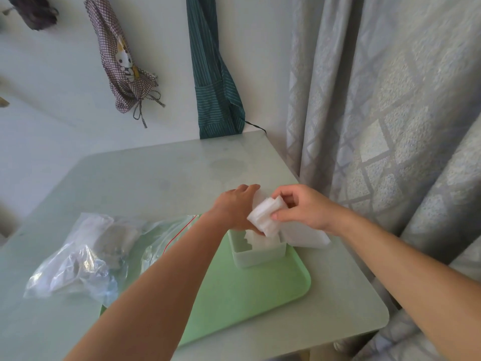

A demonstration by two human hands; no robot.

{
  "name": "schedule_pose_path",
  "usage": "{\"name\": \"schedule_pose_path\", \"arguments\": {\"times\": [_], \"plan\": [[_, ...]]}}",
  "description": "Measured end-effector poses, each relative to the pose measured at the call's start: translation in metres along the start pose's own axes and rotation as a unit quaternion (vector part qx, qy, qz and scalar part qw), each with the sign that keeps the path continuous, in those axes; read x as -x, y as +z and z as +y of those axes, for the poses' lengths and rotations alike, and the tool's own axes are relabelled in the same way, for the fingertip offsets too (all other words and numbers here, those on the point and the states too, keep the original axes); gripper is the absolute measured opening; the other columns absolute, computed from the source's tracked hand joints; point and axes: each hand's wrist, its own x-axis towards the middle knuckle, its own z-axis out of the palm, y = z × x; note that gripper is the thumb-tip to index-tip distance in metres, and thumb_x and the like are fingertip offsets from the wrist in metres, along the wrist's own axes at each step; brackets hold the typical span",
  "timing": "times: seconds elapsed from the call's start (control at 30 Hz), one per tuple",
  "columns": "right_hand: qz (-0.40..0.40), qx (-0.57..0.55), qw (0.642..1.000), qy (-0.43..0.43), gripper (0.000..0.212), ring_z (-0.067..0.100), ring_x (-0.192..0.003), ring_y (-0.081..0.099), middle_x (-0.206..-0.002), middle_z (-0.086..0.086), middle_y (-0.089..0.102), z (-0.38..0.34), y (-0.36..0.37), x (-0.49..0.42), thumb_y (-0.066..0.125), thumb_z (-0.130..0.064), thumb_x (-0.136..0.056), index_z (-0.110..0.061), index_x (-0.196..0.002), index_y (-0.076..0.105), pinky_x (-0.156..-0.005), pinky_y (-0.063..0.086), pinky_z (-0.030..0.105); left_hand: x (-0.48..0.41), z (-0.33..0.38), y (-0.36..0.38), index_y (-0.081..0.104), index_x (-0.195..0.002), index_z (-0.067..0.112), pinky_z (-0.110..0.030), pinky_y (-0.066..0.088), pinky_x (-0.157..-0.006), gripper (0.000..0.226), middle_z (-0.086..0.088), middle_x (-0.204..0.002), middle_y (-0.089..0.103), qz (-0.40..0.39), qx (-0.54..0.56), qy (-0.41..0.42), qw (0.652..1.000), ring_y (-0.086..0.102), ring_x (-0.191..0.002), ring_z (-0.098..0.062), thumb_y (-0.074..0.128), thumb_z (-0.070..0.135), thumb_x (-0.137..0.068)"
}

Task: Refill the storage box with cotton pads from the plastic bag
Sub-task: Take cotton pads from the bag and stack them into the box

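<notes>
The person's right hand [304, 207] pinches a tilted stack of white square cotton pads [265, 216] just above the small white plastic storage box [256, 252], so it's straight down (left hand [234, 207] flat-fingered alongside).

Open tabletop [156, 173] beyond storage box [257, 254], plastic bag [86, 251] left, curtain [390, 126] close right

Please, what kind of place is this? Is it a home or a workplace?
Most likely a room in a home, perhaps near a kitchen. A checked apron and a green striped apron hang on the wall, and a patterned curtain falls beside the small table.
</notes>
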Motion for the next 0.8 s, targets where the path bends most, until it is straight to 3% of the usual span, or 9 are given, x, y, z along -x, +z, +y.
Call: {"name": "schedule_pose_path", "arguments": {"times": [0.07, 0.17, 0.33, 0.43, 0.53, 0.67, 0.8], "plan": [[-0.016, 0.121, 0.993, -0.011, 0.025, 0.002, -0.078, 0.065, -0.088, -0.005, 0.074, -0.004, 0.001, -0.002, 0.079, -0.008, -0.077, -0.019, -0.097, 0.071, -0.076, 0.049, 0.018, 0.0, -0.001, 0.0, 0.019, -0.153, 0.025, -0.04, 0.045, -0.098, 0.097, -0.002, -0.148, 0.04, 0.015, -0.001, -0.008, 1.0, 0.054, -0.122, -0.032, 0.074, 0.047, -0.077], [-0.032, 0.277, 0.96, -0.008, 0.023, 0.001, -0.083, 0.066, -0.086, -0.012, 0.073, -0.01, 0.003, -0.004, 0.081, -0.019, -0.073, -0.029, -0.093, 0.073, -0.073, 0.05, 0.019, 0.002, 0.0, 0.0, 0.022, -0.152, 0.027, -0.04, 0.046, -0.098, 0.102, 0.002, -0.145, 0.043, 0.024, 0.018, -0.024, 0.999, 0.055, -0.121, -0.031, 0.075, 0.055, -0.07], [-0.072, 0.386, 0.92, 0.008, 0.016, 0.008, -0.071, 0.06, -0.071, -0.012, 0.065, -0.017, 0.018, 0.0, 0.077, -0.022, -0.072, -0.027, -0.086, 0.072, -0.063, 0.046, 0.026, 0.002, 0.002, 0.002, 0.023, -0.151, 0.028, -0.04, 0.047, -0.098, 0.108, 0.004, -0.144, 0.044, 0.03, 0.031, -0.035, 0.998, 0.055, -0.121, -0.029, 0.078, 0.058, -0.063], [-0.038, 0.461, 0.886, -0.007, 0.015, 0.022, -0.072, 0.061, -0.073, -0.004, 0.061, -0.016, 0.025, -0.004, 0.075, -0.023, -0.069, -0.023, -0.082, 0.067, -0.058, 0.045, 0.032, 0.002, 0.003, 0.002, 0.022, -0.151, 0.028, -0.039, 0.045, -0.097, 0.103, 0.004, -0.146, 0.042, 0.029, 0.033, -0.033, 0.998, 0.054, -0.123, -0.03, 0.075, 0.058, -0.068], [-0.032, 0.483, 0.875, -0.012, 0.026, 0.022, -0.071, 0.058, -0.073, -0.005, 0.055, -0.011, 0.027, -0.007, 0.08, -0.023, -0.067, -0.024, -0.077, 0.056, -0.054, 0.039, 0.031, 0.003, 0.005, 0.0, 0.02, -0.152, 0.026, -0.039, 0.042, -0.099, 0.101, 0.003, -0.149, 0.039, 0.02, 0.03, -0.033, 0.999, 0.051, -0.126, -0.029, 0.074, 0.053, -0.071], [-0.055, 0.464, 0.884, -0.009, 0.017, 0.017, -0.08, 0.06, -0.087, -0.008, 0.063, -0.012, 0.022, -0.005, 0.079, -0.034, -0.07, -0.031, -0.079, 0.065, -0.068, 0.051, 0.035, 0.003, 0.006, 0.003, 0.019, -0.151, 0.02, -0.042, 0.032, -0.112, 0.105, -0.001, -0.153, 0.034, 0.015, 0.039, -0.024, 0.999, 0.037, -0.138, -0.024, 0.077, 0.051, -0.07], [-0.067, 0.464, 0.883, -0.022, 0.012, 0.016, -0.087, 0.061, -0.091, -0.008, 0.064, -0.015, 0.014, -0.001, 0.066, -0.035, -0.085, -0.029, -0.091, 0.074, -0.08, 0.052, 0.039, 0.002, 0.005, 0.006, 0.007, -0.154, 0.016, -0.05, 0.014, -0.12, 0.111, -0.002, -0.16, 0.018, -0.007, 0.036, -0.021, 0.999, 0.013, -0.149, -0.024, 0.077, 0.047, -0.074]]}}
